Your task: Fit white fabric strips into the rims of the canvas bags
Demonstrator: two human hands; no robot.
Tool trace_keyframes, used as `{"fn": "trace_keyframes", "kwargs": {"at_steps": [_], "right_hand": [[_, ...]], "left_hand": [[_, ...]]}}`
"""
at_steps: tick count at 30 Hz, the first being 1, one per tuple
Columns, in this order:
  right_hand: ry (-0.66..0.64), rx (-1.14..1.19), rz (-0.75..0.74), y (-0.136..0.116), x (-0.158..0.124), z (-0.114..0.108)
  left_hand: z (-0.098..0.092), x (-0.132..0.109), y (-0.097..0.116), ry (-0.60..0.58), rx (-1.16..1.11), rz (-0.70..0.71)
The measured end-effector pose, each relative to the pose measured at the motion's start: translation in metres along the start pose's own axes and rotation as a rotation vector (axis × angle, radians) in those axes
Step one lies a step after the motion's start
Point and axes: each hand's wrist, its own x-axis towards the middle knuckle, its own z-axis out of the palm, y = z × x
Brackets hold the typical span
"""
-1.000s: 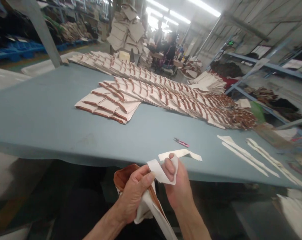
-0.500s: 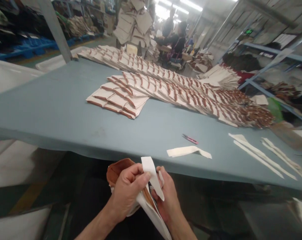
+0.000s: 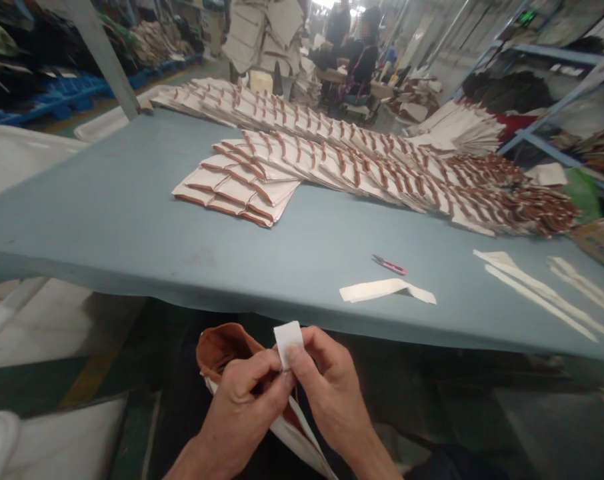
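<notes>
A white fabric strip (image 3: 289, 339) stands up between my hands, in front of the table's near edge. My right hand (image 3: 329, 387) pinches it between thumb and fingers. Just to the left, my left hand (image 3: 249, 403) is closed at the strip's lower end, its fingertips close to the right thumb. Under both hands hangs a cream fabric piece with a brown lining (image 3: 229, 345), its brown opening showing at the left. The hands hide where strip and piece meet.
On the blue-green table (image 3: 132, 200) lie overlapping rows of cream pieces with brown edges (image 3: 307, 157), pink-handled snips (image 3: 389, 265), a short cream strip (image 3: 387, 289) and longer strips (image 3: 537, 293) at the right. Two people are in the background.
My right hand has moved up onto the strip and now pinches it. My left thumb has left the strip's face and sits lower. Less of the strip shows. The view has shifted slightly.
</notes>
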Motion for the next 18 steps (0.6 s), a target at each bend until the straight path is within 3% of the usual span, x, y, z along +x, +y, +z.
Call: {"fn": "trace_keyframes", "kwargs": {"at_steps": [3, 6, 8, 11, 14, 18], "right_hand": [[0.123, 0.112, 0.014, 0.005, 0.001, 0.012], [0.218, 0.077, -0.026, 0.007, -0.002, 0.005], [0.186, -0.058, -0.090, 0.005, -0.010, -0.004], [0.025, -0.281, -0.324, 0.005, -0.027, -0.014], [-0.037, -0.470, -0.522, 0.015, -0.038, -0.014], [-0.013, -0.554, -0.566, 0.030, -0.035, -0.009]], "left_hand": [[-0.002, -0.001, -0.003, 0.025, -0.055, -0.060], [-0.004, -0.003, -0.011, 0.184, -0.125, -0.145], [-0.004, -0.003, -0.017, 0.298, -0.198, -0.183], [-0.001, 0.001, -0.024, 0.360, -0.355, -0.261], [0.004, 0.009, -0.026, 0.358, -0.496, -0.331], [0.008, 0.019, -0.022, 0.280, -0.561, -0.373]]}}
